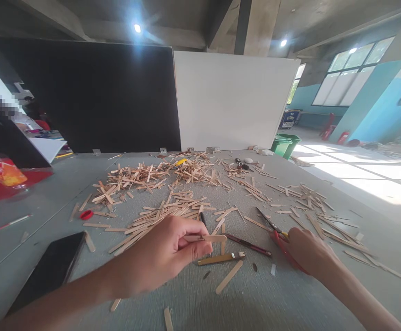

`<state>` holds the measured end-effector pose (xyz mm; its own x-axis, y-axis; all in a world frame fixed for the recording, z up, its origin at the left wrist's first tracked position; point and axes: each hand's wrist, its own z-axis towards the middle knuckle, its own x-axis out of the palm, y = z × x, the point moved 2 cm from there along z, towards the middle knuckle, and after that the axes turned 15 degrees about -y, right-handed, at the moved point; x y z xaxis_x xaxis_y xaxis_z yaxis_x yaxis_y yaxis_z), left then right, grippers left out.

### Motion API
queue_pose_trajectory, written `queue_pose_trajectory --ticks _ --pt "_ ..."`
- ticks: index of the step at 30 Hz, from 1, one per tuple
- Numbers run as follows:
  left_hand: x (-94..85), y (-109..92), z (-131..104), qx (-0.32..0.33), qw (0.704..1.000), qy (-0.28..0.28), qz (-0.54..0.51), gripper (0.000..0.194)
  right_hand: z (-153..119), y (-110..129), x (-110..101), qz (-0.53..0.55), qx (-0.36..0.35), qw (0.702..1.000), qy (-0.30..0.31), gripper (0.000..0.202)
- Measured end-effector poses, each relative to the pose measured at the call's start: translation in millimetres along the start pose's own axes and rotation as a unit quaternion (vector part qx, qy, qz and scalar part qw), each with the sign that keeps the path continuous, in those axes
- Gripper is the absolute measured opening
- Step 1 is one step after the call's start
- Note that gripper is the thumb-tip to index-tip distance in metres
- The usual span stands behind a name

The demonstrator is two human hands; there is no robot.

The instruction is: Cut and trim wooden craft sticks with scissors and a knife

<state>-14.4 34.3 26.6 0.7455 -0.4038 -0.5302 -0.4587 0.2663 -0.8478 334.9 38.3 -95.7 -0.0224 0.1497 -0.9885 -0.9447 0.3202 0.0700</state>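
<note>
My left hand point(166, 253) is closed, pinching a wooden craft stick point(217, 238) between thumb and fingers. The stick is held level above the table and its left part is hidden in the hand. To the right, my right hand point(307, 250) is closed on a pair of scissors point(269, 219) with red handles, blades pointing up and left. Between the hands lie a yellow utility knife point(217, 259), a dark red pen-like tool point(250, 244) and a loose craft stick point(229, 277).
Piles of craft sticks point(134, 177) spread over the grey table point(193, 308). A black phone point(50, 271) lies at left, near a red cap point(86, 214) and a bottle point(2, 170). Black point(110, 96) and white point(231, 99) panels stand along the far edge.
</note>
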Motion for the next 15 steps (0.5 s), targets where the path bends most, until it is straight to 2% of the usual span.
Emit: queue_pose_trajectory --ticks 6,11,15 --pt "-1.3 -4.5 -2.3 -0.011 1.000 0.007 -0.001 0.036 -1.6 2.0 -2.2 -0.009 -0.009 0.999 0.029 0.052" --pt "-4.1 -8.1 -5.4 -0.012 0.999 -0.001 0.049 0.045 -2.3 3.9 -3.6 -0.011 -0.010 0.999 0.033 0.053" --pt "-5.2 -6.9 -6.6 -0.022 0.999 0.008 0.045 0.042 -3.6 5.1 -4.9 -0.012 -0.009 0.999 0.035 0.052"
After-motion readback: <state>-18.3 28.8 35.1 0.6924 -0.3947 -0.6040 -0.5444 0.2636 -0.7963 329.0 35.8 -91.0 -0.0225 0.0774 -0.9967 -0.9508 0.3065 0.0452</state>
